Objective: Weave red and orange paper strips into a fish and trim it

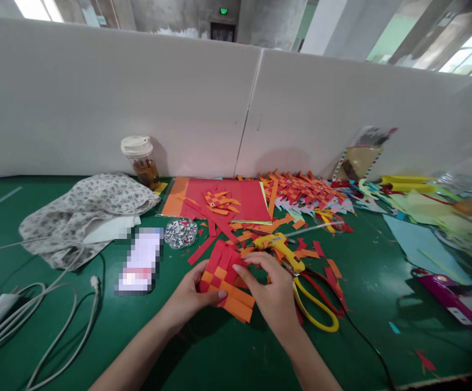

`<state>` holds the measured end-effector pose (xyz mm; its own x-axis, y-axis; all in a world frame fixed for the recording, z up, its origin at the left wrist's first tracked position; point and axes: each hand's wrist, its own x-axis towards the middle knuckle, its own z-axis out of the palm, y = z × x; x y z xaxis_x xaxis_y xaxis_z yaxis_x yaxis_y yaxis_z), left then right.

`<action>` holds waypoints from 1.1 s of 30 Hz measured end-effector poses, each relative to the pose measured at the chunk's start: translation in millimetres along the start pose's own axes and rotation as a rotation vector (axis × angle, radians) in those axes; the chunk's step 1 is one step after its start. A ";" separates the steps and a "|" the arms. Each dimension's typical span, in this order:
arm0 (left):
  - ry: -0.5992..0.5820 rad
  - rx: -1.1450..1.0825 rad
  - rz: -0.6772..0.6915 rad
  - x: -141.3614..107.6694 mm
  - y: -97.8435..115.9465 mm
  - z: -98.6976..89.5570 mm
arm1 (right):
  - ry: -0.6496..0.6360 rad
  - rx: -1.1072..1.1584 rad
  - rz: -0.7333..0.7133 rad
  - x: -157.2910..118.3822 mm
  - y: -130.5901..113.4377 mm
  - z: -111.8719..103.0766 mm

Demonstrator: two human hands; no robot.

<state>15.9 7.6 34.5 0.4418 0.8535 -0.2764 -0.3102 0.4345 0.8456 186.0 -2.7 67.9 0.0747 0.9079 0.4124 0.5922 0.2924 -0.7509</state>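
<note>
A woven piece of red and orange paper strips (218, 276) is held above the green table (215, 361). My left hand (198, 293) grips its left and lower edge, thumb on top of the weave and fingers behind. At the upper right of the piece, my right hand (269, 285) pinches a red strip between thumb and index finger. Loose orange strip ends (239, 305) stick out at the lower right of the weave. Just behind my right hand lies a yellow glue gun (284, 251), with yellow-handled scissors (321, 320) at its right.
Red and orange sheets (244, 198) lie at the back beside several woven fish (301, 190). Left are a tub of googly eyes (181, 233), a phone (141, 260), a cloth (81, 217), a cup (141, 163) and cables (73, 326). A purple tool (447, 296) lies right.
</note>
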 end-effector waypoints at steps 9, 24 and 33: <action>0.076 0.017 0.049 0.0 1.3 4.5 | 0.010 -0.049 -0.250 -2.1 -5.9 0.5; 0.125 -0.045 0.030 -1.2 -0.6 7.6 | -0.232 0.190 0.116 0.5 4.5 -6.0; 0.175 -0.047 0.028 2.1 -4.4 7.5 | -0.181 0.227 0.219 -5.1 5.6 -2.4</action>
<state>24.4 5.3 33.7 0.2801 0.9007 -0.3322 -0.3616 0.4195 0.8326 190.8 -6.4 62.9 0.0251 0.9889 0.1464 0.3832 0.1257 -0.9151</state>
